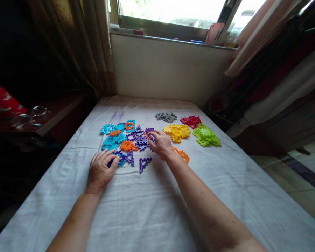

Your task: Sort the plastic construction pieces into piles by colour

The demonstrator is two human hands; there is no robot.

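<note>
My left hand (102,169) rests at the near left edge of a mixed pile, fingers spread and slightly bent over a purple toothed plastic piece (118,154). The fingertips of my right hand (161,141) are closed at the pile's right side, on a purple square piece (149,130) beside a partly covered orange one. Between the hands lie light-blue pieces (111,141), several orange pieces (127,145) and more purple pieces (141,140). A purple triangular frame (144,162) lies apart, nearer to me. Orange pieces (183,155) are partly hidden behind my right wrist.
Sorted heaps of grey (166,117), red (191,121), yellow (177,132) and lime-green (206,135) pieces lie to the right on the white cloth (136,213). Glasses (31,115) rest on a dark side table at left. A wall and window stand beyond.
</note>
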